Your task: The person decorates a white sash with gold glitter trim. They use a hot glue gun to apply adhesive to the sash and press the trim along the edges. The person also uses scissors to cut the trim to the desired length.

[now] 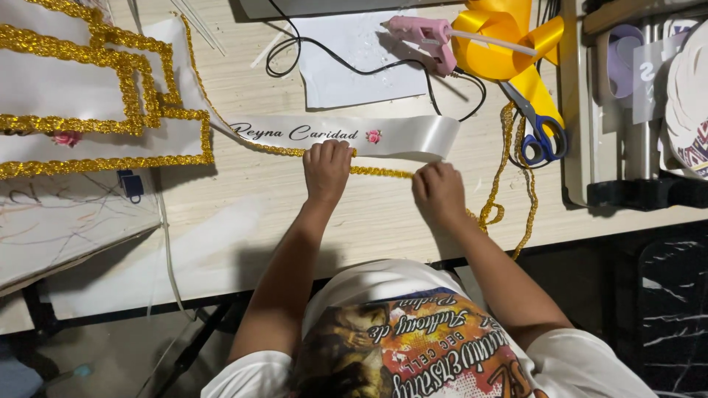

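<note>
— Nearest the head camera is the person's printed white shirt (435, 346); past it both forearms reach out over the pale worktable (243, 214). What are the hands doing?

— The left hand (327, 168) has its fingers curled down, pressing the gold braid trim (380, 172) against the near edge of the white satin sash (346, 134). The right hand (438, 190) is closed over the same braid just to the right, seemingly pinching it taut.

— And the sash itself?

— It lies flat, mid-table, running left to right, lettered side up with a small pink rose. Loose braid trails off the right side toward the near edge.

— How would the pressing go well?

— Likely by keeping the braid straight along the edge and pressing short stretches at a time.

— Anything else?

— Farther off lie a pink glue gun (424, 37), a yellow ribbon (505, 44) and blue-handled scissors (542, 133); far left, trimmed white sashes (66, 96).
</note>
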